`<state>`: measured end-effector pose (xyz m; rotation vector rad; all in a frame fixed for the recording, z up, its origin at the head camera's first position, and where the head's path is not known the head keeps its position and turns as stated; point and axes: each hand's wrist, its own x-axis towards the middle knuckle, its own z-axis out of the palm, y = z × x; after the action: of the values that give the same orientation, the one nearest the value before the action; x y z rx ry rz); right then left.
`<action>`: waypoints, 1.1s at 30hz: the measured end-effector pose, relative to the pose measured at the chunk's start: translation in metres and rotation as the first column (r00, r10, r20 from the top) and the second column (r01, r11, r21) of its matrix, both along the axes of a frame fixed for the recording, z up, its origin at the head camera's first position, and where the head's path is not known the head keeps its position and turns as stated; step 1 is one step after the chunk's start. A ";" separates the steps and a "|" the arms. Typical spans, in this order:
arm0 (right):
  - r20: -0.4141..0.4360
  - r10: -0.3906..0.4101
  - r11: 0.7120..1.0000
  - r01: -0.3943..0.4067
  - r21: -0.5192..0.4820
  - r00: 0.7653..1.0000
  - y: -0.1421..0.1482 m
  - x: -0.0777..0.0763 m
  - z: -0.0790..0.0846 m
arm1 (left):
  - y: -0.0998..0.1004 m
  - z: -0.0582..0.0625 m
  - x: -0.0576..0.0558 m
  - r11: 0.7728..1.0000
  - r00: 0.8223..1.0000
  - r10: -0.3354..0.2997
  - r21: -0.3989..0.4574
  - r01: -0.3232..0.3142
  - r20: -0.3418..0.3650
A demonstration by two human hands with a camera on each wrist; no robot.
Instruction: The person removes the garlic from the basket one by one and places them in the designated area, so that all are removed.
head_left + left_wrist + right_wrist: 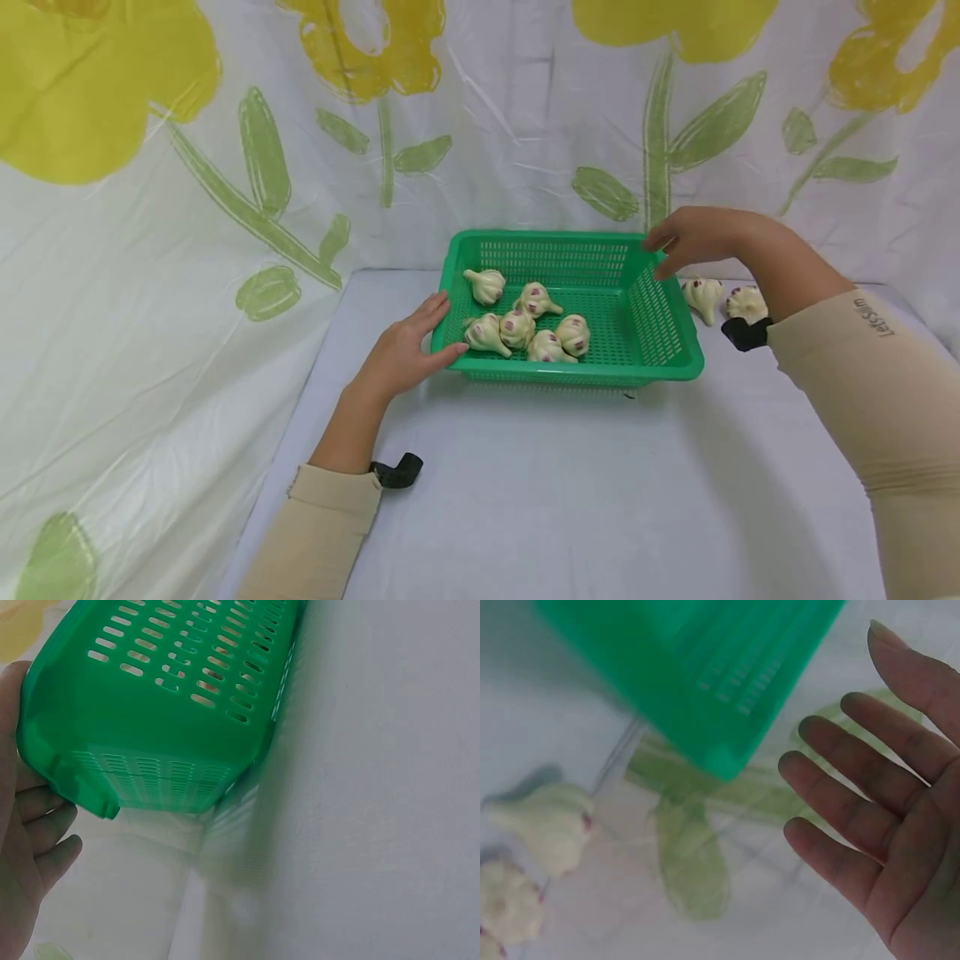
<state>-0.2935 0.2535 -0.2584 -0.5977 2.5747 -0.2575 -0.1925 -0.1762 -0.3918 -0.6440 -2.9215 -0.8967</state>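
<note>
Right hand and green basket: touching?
Apart. The right wrist view shows it: patterned sheet is visible between the right hand's outstretched fingertips and the green basket's nearest corner.

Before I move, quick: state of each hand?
Left hand: open, touching the green basket at its left end.
Right hand: open, holding nothing.

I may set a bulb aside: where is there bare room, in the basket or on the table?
The white tabletop is bare in front of the green basket, between left sleeve and right sleeve. Garlic bulbs crowd the basket's left and middle, leaving the right end free up to the right wall; loose bulbs lie outside it.
</note>
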 end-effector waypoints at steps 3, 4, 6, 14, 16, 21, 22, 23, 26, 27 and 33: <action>0.018 0.020 1.000 -0.020 -0.008 1.000 -0.019 -0.003 -0.004 | 0.000 -0.001 0.000 1.000 1.000 0.003 0.003 -0.003 0.006; 0.022 0.026 1.000 -0.025 -0.012 0.999 -0.025 -0.005 -0.007 | 0.000 -0.002 0.000 1.000 1.000 0.004 0.004 -0.004 0.005; 0.040 0.041 0.999 -0.039 -0.030 0.998 -0.034 -0.008 -0.015 | 0.000 -0.003 0.001 1.000 1.000 0.003 0.008 -0.003 0.005; 0.144 0.046 0.973 -0.012 -0.229 0.988 -0.054 -0.019 -0.050 | 0.002 -0.005 0.000 1.000 1.000 -0.001 0.012 0.002 -0.012; 0.183 0.046 0.961 0.006 -0.277 0.982 -0.056 -0.020 -0.057 | 0.002 -0.005 -0.001 1.000 1.000 -0.002 0.012 0.003 -0.016; 0.246 0.026 0.940 0.060 -0.336 0.969 -0.054 -0.023 -0.075 | 0.003 -0.005 -0.002 1.000 1.000 -0.006 0.005 0.006 -0.019; 0.255 0.021 0.936 0.071 -0.346 0.967 -0.053 -0.024 -0.079 | 0.003 -0.005 -0.002 1.000 1.000 -0.006 0.003 0.006 -0.020; 0.264 0.015 0.931 0.083 -0.354 0.965 -0.052 -0.024 -0.082 | 0.003 -0.005 -0.002 1.000 1.000 -0.006 0.002 0.006 -0.021; 0.289 0.010 0.922 0.103 -0.373 0.957 -0.049 -0.026 -0.090 | 0.003 -0.004 -0.002 1.000 1.000 -0.006 0.001 0.006 -0.022; 0.295 0.011 0.920 0.105 -0.377 0.955 -0.049 -0.027 -0.092 | 0.003 -0.004 -0.002 1.000 1.000 -0.006 0.000 0.006 -0.022; 0.360 0.006 0.896 0.155 -0.416 0.933 -0.049 -0.030 -0.096 | 0.001 -0.004 -0.003 1.000 1.000 0.005 0.010 -0.005 -0.025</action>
<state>-0.3235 0.2047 -0.3546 -0.5438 2.1927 -0.9083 -0.1953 -0.1756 -0.3958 -0.6422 -2.8935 -0.8946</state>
